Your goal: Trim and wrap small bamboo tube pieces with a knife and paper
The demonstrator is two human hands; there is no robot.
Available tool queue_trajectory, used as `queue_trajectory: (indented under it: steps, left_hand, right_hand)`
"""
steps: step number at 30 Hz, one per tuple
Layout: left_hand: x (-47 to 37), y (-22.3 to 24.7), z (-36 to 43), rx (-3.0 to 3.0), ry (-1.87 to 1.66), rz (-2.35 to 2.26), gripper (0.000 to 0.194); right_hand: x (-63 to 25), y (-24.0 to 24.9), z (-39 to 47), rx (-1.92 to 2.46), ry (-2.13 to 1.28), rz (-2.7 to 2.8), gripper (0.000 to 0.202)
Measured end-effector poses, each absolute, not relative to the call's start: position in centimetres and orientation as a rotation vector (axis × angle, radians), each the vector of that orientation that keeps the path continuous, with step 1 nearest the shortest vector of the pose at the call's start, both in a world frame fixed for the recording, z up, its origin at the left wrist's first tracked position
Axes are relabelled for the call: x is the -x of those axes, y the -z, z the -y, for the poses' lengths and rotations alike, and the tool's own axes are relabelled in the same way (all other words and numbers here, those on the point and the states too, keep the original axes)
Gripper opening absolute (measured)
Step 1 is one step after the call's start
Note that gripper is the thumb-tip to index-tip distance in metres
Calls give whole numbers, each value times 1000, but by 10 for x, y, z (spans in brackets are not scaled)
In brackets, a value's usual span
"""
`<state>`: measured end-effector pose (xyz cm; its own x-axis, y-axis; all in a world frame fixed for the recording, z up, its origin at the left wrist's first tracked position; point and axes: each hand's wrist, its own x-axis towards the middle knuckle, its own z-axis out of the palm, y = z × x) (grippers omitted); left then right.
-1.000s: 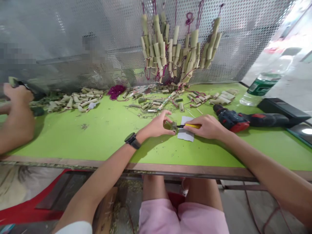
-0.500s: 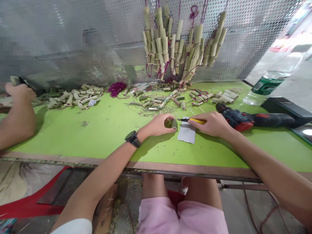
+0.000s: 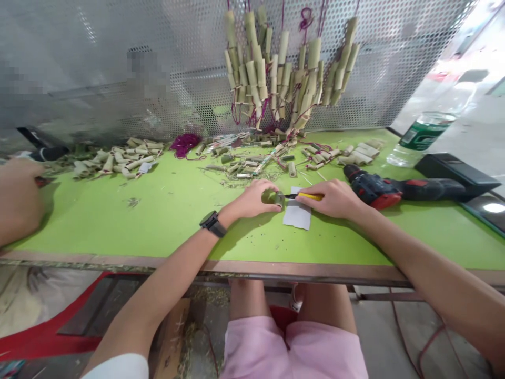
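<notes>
Between thumb and fingers, my left hand (image 3: 257, 200) grips a short green bamboo piece (image 3: 279, 199) just above the green table (image 3: 165, 221). My right hand (image 3: 335, 199) is closed around a yellow utility knife (image 3: 310, 196), whose dark front end points left and reaches the bamboo piece's right side; whether it touches is too small to tell. Beneath the knife lies a small sheet of white paper (image 3: 297, 216), partly hidden by the knife and my right fingers.
A cordless drill (image 3: 374, 187), a black box (image 3: 457, 173) and a water bottle (image 3: 422, 134) stand right. Bamboo pieces (image 3: 114, 159) and purple string (image 3: 184, 144) lie behind. Strung bamboo (image 3: 256, 68) hangs from the mesh. Another person's hand (image 3: 21, 195) is far left.
The knife has come closer to the bamboo piece in my left hand. The other person's hand at the far left has moved down and left, away from a dark tool. The whole view has shifted slightly.
</notes>
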<state>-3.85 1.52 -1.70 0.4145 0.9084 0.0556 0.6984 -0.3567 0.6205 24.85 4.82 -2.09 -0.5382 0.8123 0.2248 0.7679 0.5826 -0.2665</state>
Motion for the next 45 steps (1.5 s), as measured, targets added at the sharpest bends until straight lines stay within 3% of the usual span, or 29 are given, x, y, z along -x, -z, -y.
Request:
queue_trajectory:
  steps: [5,14,22,28,34,45]
  left_hand:
    - [39,20,-17,-2146,-562,-1355,54]
    - [40,25,-19,-2142,-582,-1340,54]
    - [40,25,-19,-2124,-584,-1328,56]
    - [39,23,-18,-2102,-566,-1355,59]
    - [38,22,-16,-2138,-574,-1370,56]
    - [39,19,-13,-2231,-466,-1412,49]
  right_hand:
    - [-255,17,-53,1405,-106,2495,52]
    - [-247,20,-44,1177,-201,2510,49]
    - [-252,20,-49,1338,-130,2472,54]
    - [-246,19,-42,1185,-283,2515,49]
    - [-255,22,-54,1351,-166,2465,54]
    - [-248,22,-43,1059,-436,2549,45]
